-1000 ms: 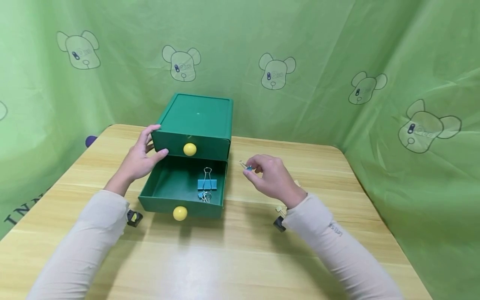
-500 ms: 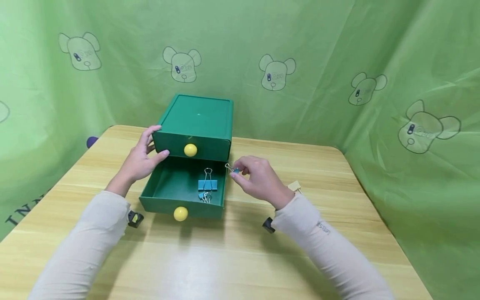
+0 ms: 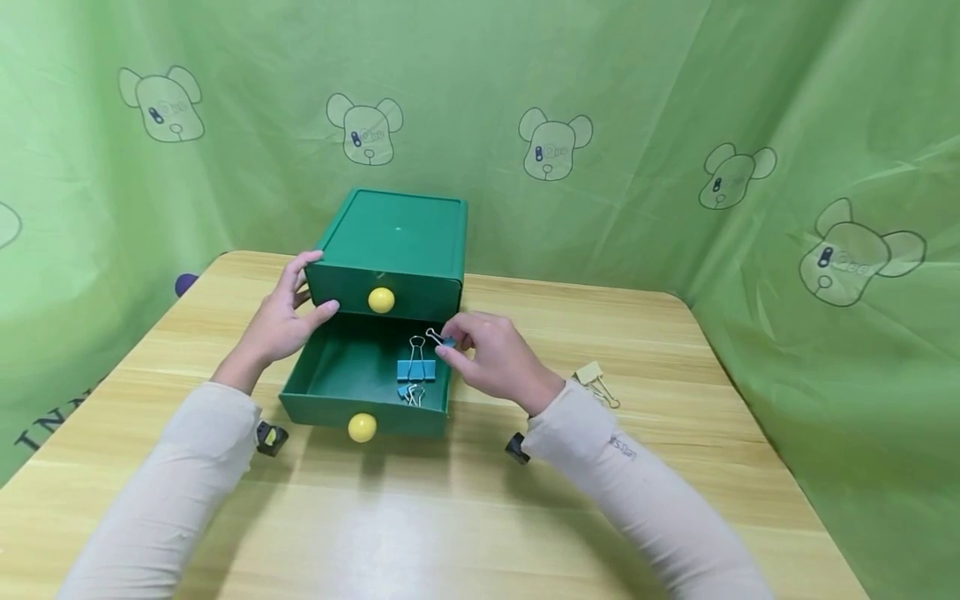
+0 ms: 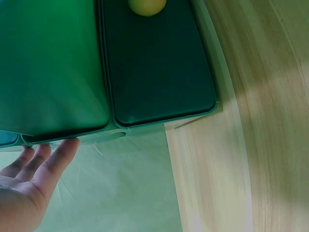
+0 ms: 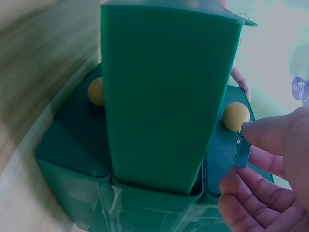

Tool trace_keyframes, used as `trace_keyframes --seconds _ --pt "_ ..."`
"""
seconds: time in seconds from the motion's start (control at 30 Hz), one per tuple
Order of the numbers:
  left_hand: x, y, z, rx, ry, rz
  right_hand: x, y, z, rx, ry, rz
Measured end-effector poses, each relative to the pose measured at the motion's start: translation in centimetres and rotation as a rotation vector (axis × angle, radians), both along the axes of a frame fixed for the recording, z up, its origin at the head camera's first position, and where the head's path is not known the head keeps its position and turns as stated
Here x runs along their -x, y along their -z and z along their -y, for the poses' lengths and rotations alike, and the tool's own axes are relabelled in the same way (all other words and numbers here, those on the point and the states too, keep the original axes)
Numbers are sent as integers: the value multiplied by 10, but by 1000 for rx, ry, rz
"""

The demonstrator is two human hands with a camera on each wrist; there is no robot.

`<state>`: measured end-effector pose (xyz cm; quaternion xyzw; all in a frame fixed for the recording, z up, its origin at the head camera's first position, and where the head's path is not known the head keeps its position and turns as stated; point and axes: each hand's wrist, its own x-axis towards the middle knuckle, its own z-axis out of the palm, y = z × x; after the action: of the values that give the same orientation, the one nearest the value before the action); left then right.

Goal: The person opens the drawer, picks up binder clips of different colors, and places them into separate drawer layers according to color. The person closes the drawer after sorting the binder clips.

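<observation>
A green drawer cabinet (image 3: 397,229) stands on the table with its middle drawer (image 3: 324,407) pulled out. Inside, near the right wall, lie a blue binder clip (image 3: 416,371) and a smaller blue clip (image 3: 407,392). My left hand (image 3: 279,323) rests against the cabinet's left side, its thumb on the front near the top drawer's lower edge; extended fingers (image 4: 58,162) touch the side in the left wrist view. Thumb and fingers of my right hand (image 3: 498,354) pinch a small blue binder clip (image 5: 243,152) above the open drawer's right edge.
Pale yellow binder clips (image 3: 592,375) lie on the table (image 3: 390,533) right of the cabinet. The shut top drawer has a yellow knob (image 3: 381,300); a shut bottom drawer (image 4: 159,63) shows in the left wrist view. Green curtain (image 3: 615,67) hangs behind.
My right hand has moved left with the small blue binder clip, from beside the cabinet to the open drawer's right edge. The yellow clips have come into fuller view. The left hand stays put.
</observation>
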<state>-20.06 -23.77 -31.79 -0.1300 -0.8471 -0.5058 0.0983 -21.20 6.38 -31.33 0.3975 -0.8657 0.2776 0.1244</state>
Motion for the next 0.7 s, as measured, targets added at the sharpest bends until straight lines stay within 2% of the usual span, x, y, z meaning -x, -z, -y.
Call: trace_keyframes --seconds 0.33,0.53,0.7 --pt "16 20 12 1 0 -18 1 0 6 -5 -23 -10" --pt "15 20 12 4 1 -13 2 1 10 -26 -6 9" --pt "10 22 16 -6 21 20 2 3 8 -14 21 44"
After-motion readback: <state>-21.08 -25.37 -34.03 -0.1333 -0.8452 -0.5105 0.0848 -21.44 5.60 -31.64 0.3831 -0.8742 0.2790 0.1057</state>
